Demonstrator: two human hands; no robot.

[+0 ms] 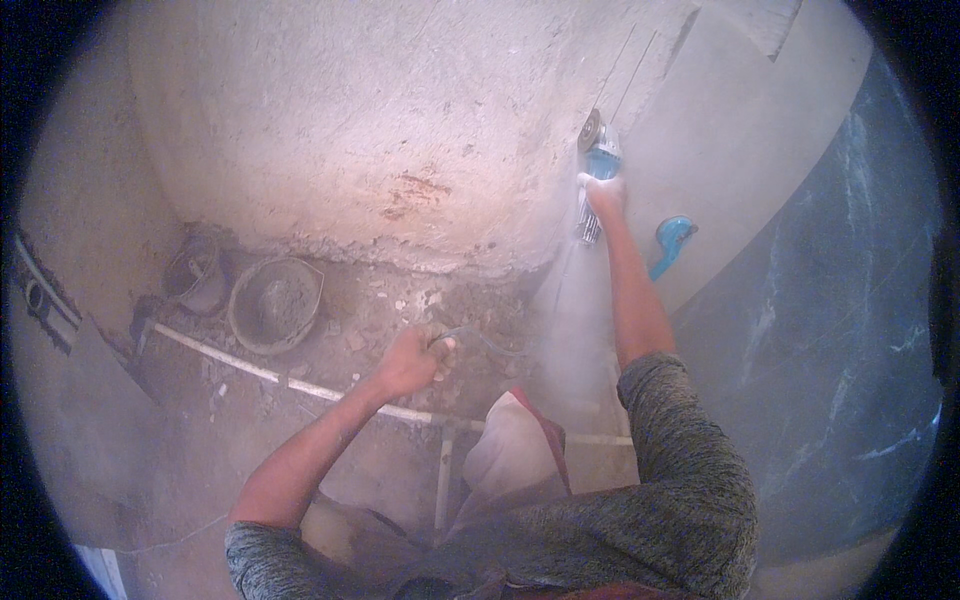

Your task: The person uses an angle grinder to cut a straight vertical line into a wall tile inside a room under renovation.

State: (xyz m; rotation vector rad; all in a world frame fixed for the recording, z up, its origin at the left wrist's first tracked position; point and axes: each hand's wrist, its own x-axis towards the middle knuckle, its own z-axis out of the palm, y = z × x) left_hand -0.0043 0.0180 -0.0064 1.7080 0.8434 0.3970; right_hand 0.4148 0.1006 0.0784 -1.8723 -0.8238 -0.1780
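My right hand (606, 192), whitened with dust, is wrapped round a blue angle grinder (602, 162) held up against the wall. The grinder's round disc (590, 130) meets the plaster (480, 120) just below two thin parallel lines cut in it. A pale plume of dust streams down from the tool past my right forearm. Lower and to the left, my left hand (415, 360) is closed on a thin grey cable (485, 340), which runs off to the right into the haze.
A round bucket (240, 310) of grey material and a second container (195, 275) stand at the wall's foot among rubble. A whitish pipe (220, 358) crosses the floor, with a branch (445, 470) toward me. A blue curved fitting (674, 236) projects at right, beside dark marbled panelling (820, 330).
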